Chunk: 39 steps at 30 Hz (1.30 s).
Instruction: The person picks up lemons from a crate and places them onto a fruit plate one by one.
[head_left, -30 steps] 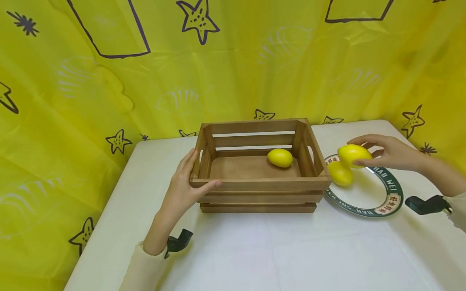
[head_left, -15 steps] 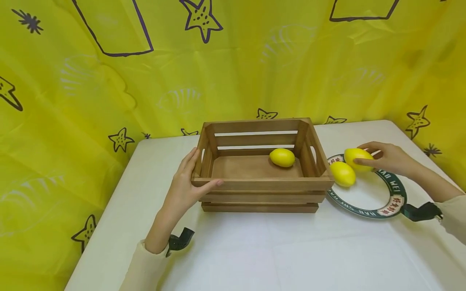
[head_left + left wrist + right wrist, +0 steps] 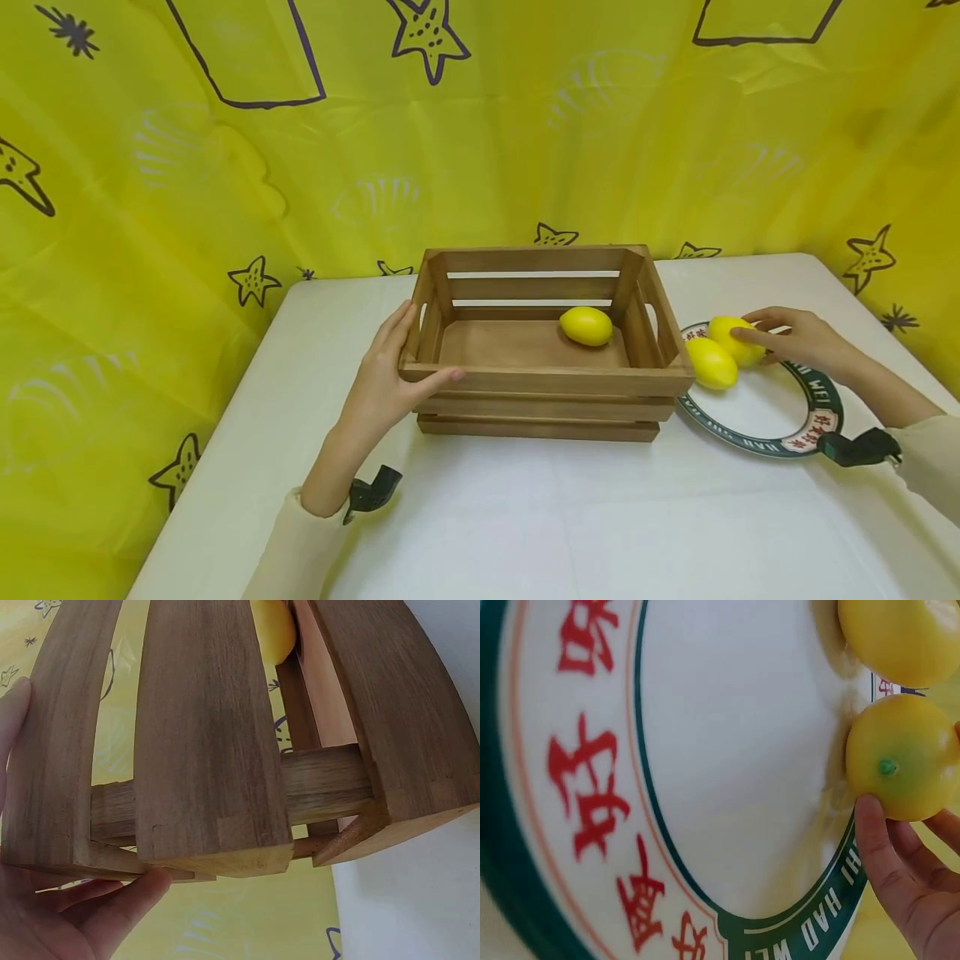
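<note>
My left hand (image 3: 378,392) grips the near left corner of a slatted wooden crate (image 3: 547,383), thumb along the front slat and fingers against the left end. Its slats (image 3: 210,735) fill the left wrist view. One yellow lemon (image 3: 587,326) lies inside, toward the right. To the right of the crate, my right hand (image 3: 806,343) holds a second lemon (image 3: 726,333) low over the far left part of a plate (image 3: 757,412), with thumb and fingers around it. A third lemon (image 3: 711,365) rests on the plate beside it. In the right wrist view the held lemon (image 3: 896,754) shows its green stem end.
The plate has a green rim with red characters and sits close to the crate's right side. A white cloth covers the table (image 3: 495,517). Behind and to the sides hangs a yellow curtain (image 3: 480,150) with drawn stars.
My right hand has lowered its lemon onto or close to the plate, beside the other lemon. The left hand keeps its hold on the crate. The head view has shifted slightly.
</note>
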{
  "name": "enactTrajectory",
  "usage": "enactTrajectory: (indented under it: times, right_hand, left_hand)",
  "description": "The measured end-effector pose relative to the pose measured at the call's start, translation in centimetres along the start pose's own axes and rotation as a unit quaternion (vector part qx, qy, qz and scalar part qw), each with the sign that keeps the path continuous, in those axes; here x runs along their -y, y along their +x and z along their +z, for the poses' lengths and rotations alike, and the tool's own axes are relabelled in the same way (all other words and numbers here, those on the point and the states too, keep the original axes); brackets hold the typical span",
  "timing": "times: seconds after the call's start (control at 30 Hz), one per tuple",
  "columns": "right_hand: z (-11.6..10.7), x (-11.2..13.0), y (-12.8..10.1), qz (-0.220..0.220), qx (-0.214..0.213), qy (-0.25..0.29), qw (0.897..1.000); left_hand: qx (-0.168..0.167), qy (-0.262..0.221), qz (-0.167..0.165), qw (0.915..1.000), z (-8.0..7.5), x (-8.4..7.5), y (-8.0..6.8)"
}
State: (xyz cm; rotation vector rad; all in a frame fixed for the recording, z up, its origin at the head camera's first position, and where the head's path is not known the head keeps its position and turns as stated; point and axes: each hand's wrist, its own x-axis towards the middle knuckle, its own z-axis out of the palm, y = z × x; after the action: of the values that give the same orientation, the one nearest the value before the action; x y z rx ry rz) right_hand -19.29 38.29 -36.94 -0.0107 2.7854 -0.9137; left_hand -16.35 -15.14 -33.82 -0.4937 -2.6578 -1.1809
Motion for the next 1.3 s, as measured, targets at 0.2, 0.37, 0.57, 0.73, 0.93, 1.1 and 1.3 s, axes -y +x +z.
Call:
enactTrajectory:
  times: [0.2,0.37,0.57,0.73,0.93,1.1,1.3]
  right_hand:
    - [-0.2,0.1,-0.1,0.002,0.002,0.004,1.0]
    - [-0.3,0.2,-0.4,0.008,0.003,0.007,1.0]
    - [-0.7,0.5,-1.0,0.009,0.008,-0.001,1.0]
    - [-1.1,1.0,-1.1,0.004,0.002,-0.003,1.0]
    - [-1.2,2.2,-1.2,0.002,-0.037,-0.015,0.999]
    - [-1.2,3.5,-1.5,-0.018,-0.096,-0.006,0.995]
    - [-1.2,5.8,-1.8,-0.037,-0.111,0.013,0.993]
  left_hand:
    - [0.001,0.0,-0.003,1.0,0.0,0.0,0.0]
    - [0.003,-0.002,-0.002,1.0,0.0,-0.1,0.1]
    - [0.004,-0.002,-0.004,1.0,0.1,0.0,0.1]
    - [0.001,-0.001,0.001,1.0,0.1,0.1,0.1]
    - [0.0,-0.001,-0.001,1.0,0.0,0.1,0.1]
    - [0.002,-0.007,-0.002,1.0,0.0,0.1,0.1]
    - [0.001,-0.009,-0.002,1.0,0.0,0.1,0.1]
